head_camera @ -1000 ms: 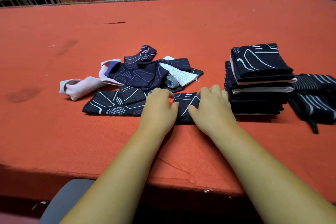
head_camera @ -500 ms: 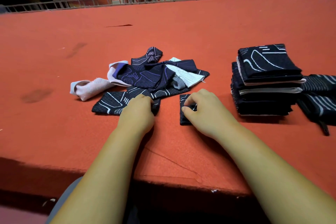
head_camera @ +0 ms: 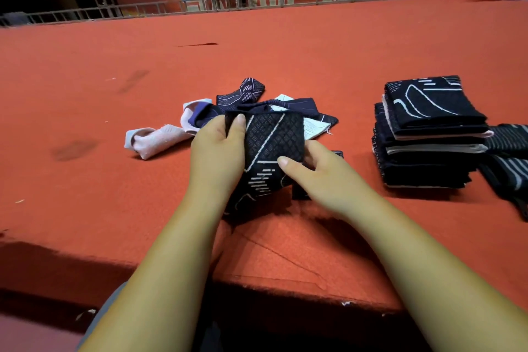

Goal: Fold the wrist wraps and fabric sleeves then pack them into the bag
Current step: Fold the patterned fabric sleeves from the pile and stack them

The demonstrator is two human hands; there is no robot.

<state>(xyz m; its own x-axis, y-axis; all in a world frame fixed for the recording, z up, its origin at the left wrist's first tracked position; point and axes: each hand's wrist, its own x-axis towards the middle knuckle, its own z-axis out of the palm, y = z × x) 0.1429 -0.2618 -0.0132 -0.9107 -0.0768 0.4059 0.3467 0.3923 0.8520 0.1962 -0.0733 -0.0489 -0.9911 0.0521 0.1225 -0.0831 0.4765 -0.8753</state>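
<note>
- Though cut off at both sides and along the near edge, carries every piece and gives a flat bed for folding: wide desk covered in orange-red felt point(head_camera: 285, 51); beyond its far edge, grey metal railing point(head_camera: 257, 3).
- Stacked square on the right of the desk, well apart from the loose pieces, presumably to keep finished work separate and ready for packing: tall pile of folded dark patterned sleeves point(head_camera: 428, 134) with pale layers between; hard to count.
- Just beside that pile and running out of view at the right edge: black wraps with thin pale stripes point(head_camera: 508, 137); folded or loose, cannot tell.
- Left unfolded mid-desk, within easy reach behind both hands: tangled heap of navy, white and pale pink fabric sleeves point(head_camera: 245, 93), largely hidden by the raised piece.
- Lifted off the felt and held upright toward the camera, probably to find the edges and square them before folding: black fabric sleeve with white line-and-grid pattern point(head_camera: 271, 143), drooping toward the desk at its lower end and partly hidden by the wrists.
- Gripping that sleeve's upper left edge, with thumb across the front and fingers out of sight behind: left hand point(head_camera: 217, 148).
- Pinching its lower right part, thumb in front, fingers likewise hidden: right hand point(head_camera: 323, 174).
- Peeking out from under the right hand: small dark piece point(head_camera: 337, 154) on the felt, too covered to identify.
- Nowhere in view: the bag; packing judged not yet begun.
</note>
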